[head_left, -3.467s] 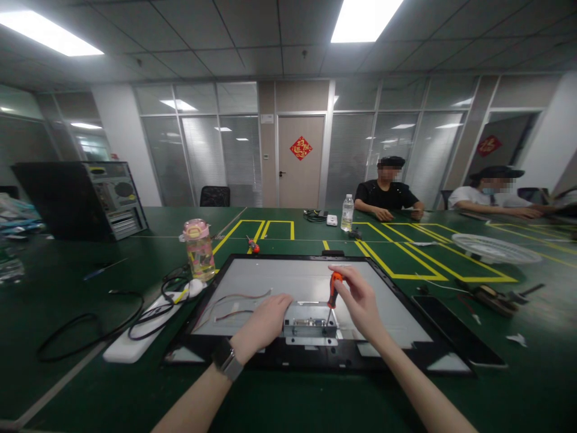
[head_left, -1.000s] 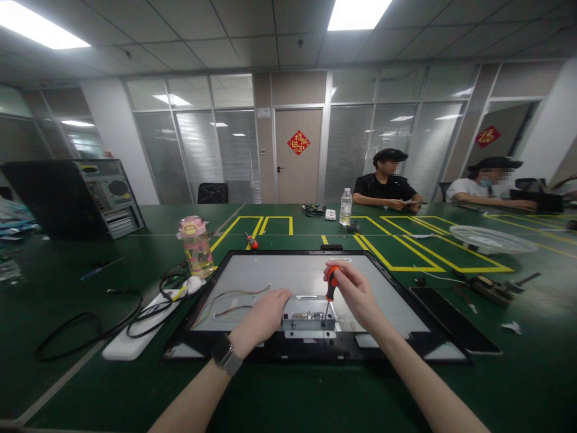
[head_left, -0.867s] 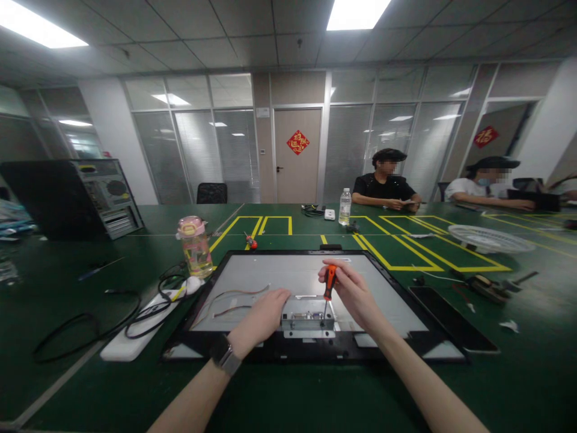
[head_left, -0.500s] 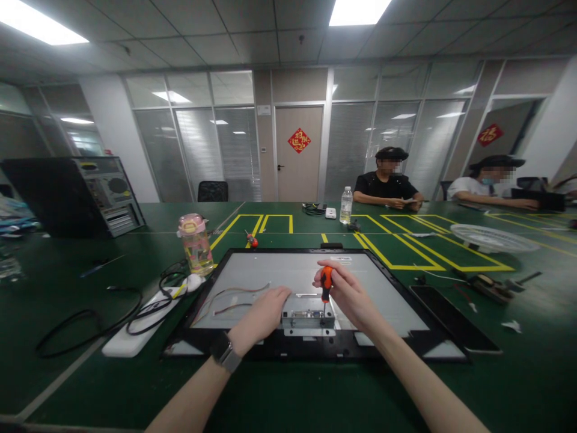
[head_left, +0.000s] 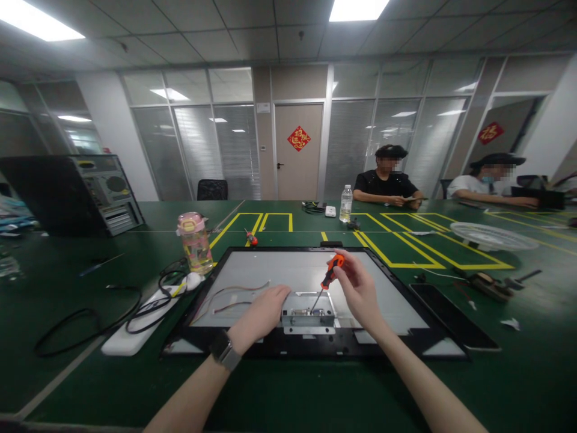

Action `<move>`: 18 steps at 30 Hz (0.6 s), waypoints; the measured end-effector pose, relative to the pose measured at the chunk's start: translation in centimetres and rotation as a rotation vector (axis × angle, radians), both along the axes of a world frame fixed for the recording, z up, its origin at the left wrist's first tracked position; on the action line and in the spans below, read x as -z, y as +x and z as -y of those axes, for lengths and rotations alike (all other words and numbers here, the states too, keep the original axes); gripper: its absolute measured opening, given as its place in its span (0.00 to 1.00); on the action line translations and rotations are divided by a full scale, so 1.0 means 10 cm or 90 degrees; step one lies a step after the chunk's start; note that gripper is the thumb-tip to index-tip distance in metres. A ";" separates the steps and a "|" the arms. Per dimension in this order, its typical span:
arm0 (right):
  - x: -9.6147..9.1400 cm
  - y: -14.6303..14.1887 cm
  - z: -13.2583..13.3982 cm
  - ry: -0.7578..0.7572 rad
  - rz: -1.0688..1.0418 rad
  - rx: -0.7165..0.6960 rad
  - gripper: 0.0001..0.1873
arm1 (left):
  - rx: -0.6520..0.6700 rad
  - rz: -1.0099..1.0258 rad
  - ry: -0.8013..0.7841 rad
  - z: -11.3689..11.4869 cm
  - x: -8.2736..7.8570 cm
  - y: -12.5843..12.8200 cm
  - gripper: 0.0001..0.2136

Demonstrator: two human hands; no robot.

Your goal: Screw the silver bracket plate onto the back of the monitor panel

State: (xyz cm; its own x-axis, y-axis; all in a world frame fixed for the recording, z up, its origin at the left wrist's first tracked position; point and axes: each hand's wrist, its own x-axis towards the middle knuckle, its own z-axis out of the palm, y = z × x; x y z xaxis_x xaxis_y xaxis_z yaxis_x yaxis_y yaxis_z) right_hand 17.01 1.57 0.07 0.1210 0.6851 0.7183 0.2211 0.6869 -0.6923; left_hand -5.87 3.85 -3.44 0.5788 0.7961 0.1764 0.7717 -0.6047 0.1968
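Note:
A monitor lies face down on the green table, its grey back panel (head_left: 270,273) framed in black. A small metal board cover (head_left: 309,316) sits near its front edge. My left hand (head_left: 264,313) rests flat on the panel just left of that cover, fingers together. My right hand (head_left: 358,291) pinches an orange-handled screwdriver (head_left: 328,278), tilted, with its tip down on the cover. Thin coloured wires (head_left: 234,296) trail across the panel to the left.
A pink-lidded drink bottle (head_left: 195,242), black cables (head_left: 135,310) on a white power strip (head_left: 135,332) and a computer case (head_left: 97,192) lie left. A dark flat panel (head_left: 453,322) and tools (head_left: 489,284) lie right. Two seated people (head_left: 387,186) sit at the far side.
The screwdriver has tilted from upright to slanted, handle swung up and right, tip shifted left on the metal cover. My left hand has stayed in place.

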 end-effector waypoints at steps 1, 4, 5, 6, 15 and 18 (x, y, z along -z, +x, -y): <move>0.02 -0.03 -0.01 -0.019 -0.040 -0.015 0.16 | 0.000 -0.002 -0.002 0.00 0.00 0.00 0.24; 0.09 -0.12 -0.02 -0.056 -0.090 -0.049 0.16 | 0.003 0.001 -0.005 0.01 0.00 0.01 0.23; 0.11 -0.14 -0.03 -0.062 -0.089 -0.053 0.16 | 0.004 0.006 -0.002 0.00 0.00 0.01 0.23; 0.13 -0.16 -0.03 -0.065 -0.086 -0.056 0.17 | 0.005 0.011 0.000 0.00 0.01 0.01 0.23; 0.21 -0.20 -0.03 -0.099 -0.065 -0.078 0.16 | 0.015 0.017 0.006 0.01 -0.01 0.00 0.23; 0.21 -0.20 -0.02 -0.102 -0.054 -0.078 0.16 | 0.016 0.018 0.008 0.03 -0.03 0.01 0.23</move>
State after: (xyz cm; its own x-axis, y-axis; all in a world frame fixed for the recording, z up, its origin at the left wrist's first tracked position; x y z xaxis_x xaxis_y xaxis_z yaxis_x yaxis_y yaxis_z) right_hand 14.98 1.79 -2.04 0.0846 0.8026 0.5905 0.0787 0.5854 -0.8069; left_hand -5.75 3.57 -3.15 0.5927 0.7794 0.2031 0.7509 -0.6259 0.2106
